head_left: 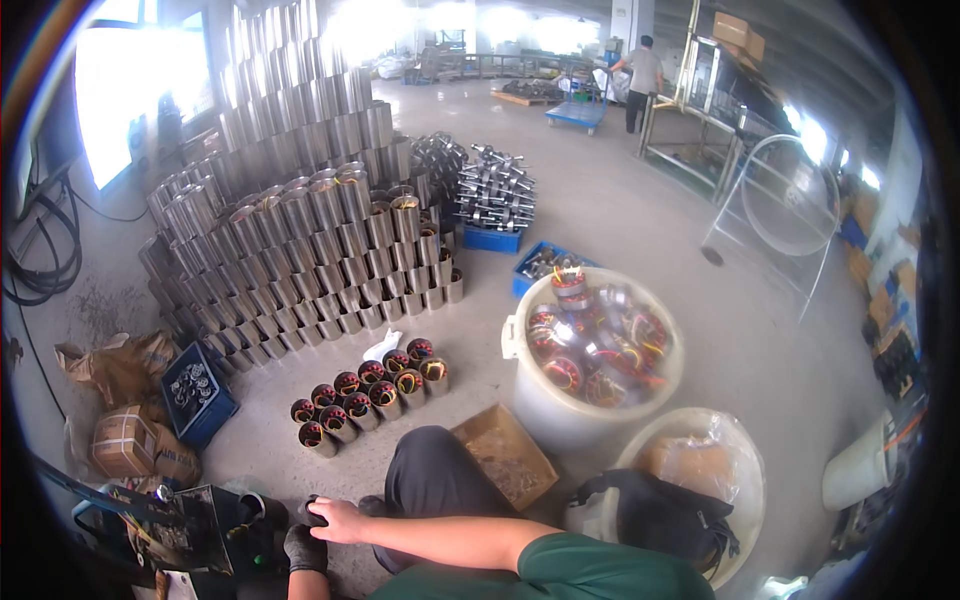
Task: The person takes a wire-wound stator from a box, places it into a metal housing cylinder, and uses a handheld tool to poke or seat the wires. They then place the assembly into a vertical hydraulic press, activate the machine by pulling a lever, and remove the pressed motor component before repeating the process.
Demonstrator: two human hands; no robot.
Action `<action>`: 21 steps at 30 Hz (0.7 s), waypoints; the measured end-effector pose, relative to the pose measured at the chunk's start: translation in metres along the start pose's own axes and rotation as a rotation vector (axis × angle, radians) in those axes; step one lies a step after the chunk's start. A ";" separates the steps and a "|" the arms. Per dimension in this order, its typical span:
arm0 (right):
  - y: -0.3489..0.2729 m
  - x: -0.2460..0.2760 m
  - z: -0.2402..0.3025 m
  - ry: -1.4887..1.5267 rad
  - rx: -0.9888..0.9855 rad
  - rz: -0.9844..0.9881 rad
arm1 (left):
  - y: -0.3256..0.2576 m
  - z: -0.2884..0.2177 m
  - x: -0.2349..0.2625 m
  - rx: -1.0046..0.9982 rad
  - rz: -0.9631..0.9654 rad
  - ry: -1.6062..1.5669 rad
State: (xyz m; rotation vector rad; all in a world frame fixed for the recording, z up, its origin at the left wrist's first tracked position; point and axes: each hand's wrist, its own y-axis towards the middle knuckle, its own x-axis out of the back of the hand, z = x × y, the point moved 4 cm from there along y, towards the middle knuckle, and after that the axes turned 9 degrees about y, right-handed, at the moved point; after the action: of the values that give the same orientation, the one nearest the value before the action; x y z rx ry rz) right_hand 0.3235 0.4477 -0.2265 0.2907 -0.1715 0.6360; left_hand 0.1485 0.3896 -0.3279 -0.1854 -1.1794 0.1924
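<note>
My left hand (305,549), in a dark grey glove, is at the lower left beside a dark bench machine (195,530). Right above it, my bare right hand (340,521) reaches across my knee with bent fingers. Those fingers close on a small dark piece touching the left glove; whether it is part of the glove or a separate thing, I cannot make out. The left fingers are mostly hidden. A metal cylinder (262,507) sits at the machine. Beyond my knee, short metal cylinders with red and yellow wound insides (383,394) stand in two rows on the floor.
Tall stacks of metal tubes (300,215) rise behind the rows. A white tub of wound motor cores (600,395) stands right of my knee, near a shallow wooden box (507,455). Blue crates (200,395) hold metal parts. A person (642,82) stands far off beside a blue cart (578,115).
</note>
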 end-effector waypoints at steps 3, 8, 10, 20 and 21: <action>-0.011 0.000 0.040 -0.039 -0.053 0.215 | -0.001 -0.007 0.001 -0.092 -0.096 0.162; -0.020 -0.012 0.034 -0.065 -0.017 0.281 | 0.018 -0.012 0.004 -0.065 -0.017 0.002; -0.017 -0.013 0.032 -0.038 -0.034 0.296 | 0.021 -0.007 0.004 -0.054 -0.012 -0.048; -0.004 -0.017 0.001 0.097 0.020 0.074 | 0.030 0.004 -0.018 0.119 0.070 -1.047; 0.002 -0.014 -0.014 0.194 -0.084 0.015 | 0.032 0.003 -0.025 0.123 0.082 -1.165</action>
State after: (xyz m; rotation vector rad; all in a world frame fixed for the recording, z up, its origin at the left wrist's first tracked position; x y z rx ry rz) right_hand 0.3118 0.4456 -0.2432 0.1452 -0.0140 0.6666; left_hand 0.1345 0.4146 -0.3567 0.0092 -2.3090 0.4774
